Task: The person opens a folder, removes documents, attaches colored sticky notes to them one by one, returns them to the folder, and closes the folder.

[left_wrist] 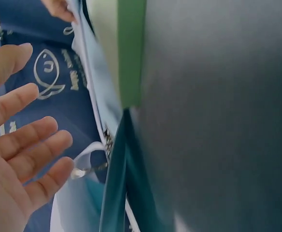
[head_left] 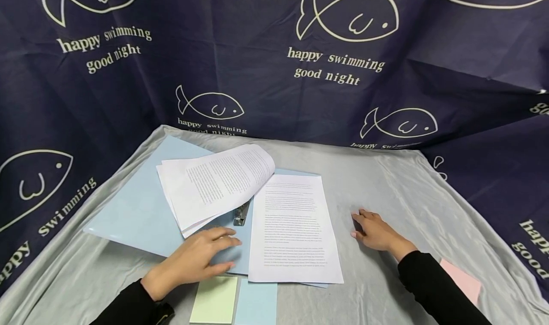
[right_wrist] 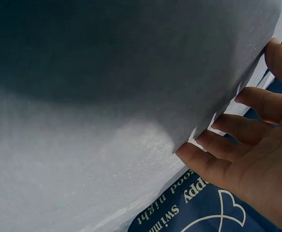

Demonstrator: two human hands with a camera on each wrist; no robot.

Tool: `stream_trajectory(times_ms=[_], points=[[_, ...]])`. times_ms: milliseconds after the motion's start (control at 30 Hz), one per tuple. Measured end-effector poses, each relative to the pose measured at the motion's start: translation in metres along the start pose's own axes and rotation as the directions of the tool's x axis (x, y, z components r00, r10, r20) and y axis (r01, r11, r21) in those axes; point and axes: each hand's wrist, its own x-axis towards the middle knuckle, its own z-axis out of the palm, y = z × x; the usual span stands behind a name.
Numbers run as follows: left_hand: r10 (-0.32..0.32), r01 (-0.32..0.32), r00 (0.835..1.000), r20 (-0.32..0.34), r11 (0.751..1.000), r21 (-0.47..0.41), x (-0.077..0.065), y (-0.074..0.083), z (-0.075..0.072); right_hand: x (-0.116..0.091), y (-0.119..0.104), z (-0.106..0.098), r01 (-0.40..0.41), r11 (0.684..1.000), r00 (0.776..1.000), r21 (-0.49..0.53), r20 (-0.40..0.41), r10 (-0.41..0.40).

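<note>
A light blue folder [head_left: 128, 206] lies spread out on the table, its metal clip [head_left: 241, 214] showing near the middle. Several printed sheets [head_left: 214, 184] curl over onto the folder's left side, while another printed sheet [head_left: 292, 229] lies flat on the right side. My left hand [head_left: 197, 256] is over the folder's lower edge, just below the clip, with fingers spread and nothing held; the left wrist view also shows this hand [left_wrist: 22, 145] bare. To the right of the papers, my right hand [head_left: 379, 232] rests its fingertips on the cloth, and its palm [right_wrist: 271, 150] holds nothing.
A pale green sticky-note pad [head_left: 214, 300] and a light blue pad [head_left: 256, 302] lie side by side at the front edge. A pink pad [head_left: 463, 279] is partly behind the right forearm. Grey cloth [head_left: 356, 177] covers the table, with dark blue fish-printed curtains [head_left: 266, 67] around it.
</note>
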Motion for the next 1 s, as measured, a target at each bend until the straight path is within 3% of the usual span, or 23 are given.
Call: stream_trajectory(times_ms=[100, 200, 467, 600, 733, 1000], points=[[-0.001, -0.001, 0.996, 0.093, 1.000, 0.024, 0.002, 0.004, 0.004, 0.000, -0.001, 0.000, -0.002, 1.000, 1.000, -0.001, -0.002, 0.002], [-0.026, 0.020, 0.980, 0.195, 0.999, 0.034, 0.004, 0.008, 0.007, 0.000, -0.001, 0.000, -0.004, 1.000, 1.000, -0.003, -0.003, 0.004], [-0.100, 0.129, 0.908, 0.406, 0.991, -0.043, 0.008, 0.014, 0.006, 0.000, -0.002, -0.001, -0.015, 1.000, 1.000, -0.012, 0.001, 0.015], [-0.122, 0.170, 0.872, 0.475, 0.984, -0.059, 0.010, 0.014, 0.004, -0.001, -0.001, 0.001, -0.012, 1.000, 1.000, 0.005, 0.004, 0.012], [-0.126, 0.187, 0.847, 0.516, 0.980, -0.067, 0.011, 0.014, 0.003, -0.001, 0.004, 0.005, 0.007, 1.000, 1.000, 0.020, -0.015, -0.007], [-0.112, 0.179, 0.839, 0.533, 0.981, -0.075, 0.013, 0.014, 0.002, -0.002, 0.002, 0.002, 0.002, 1.000, 1.000, 0.013, -0.004, -0.002]])
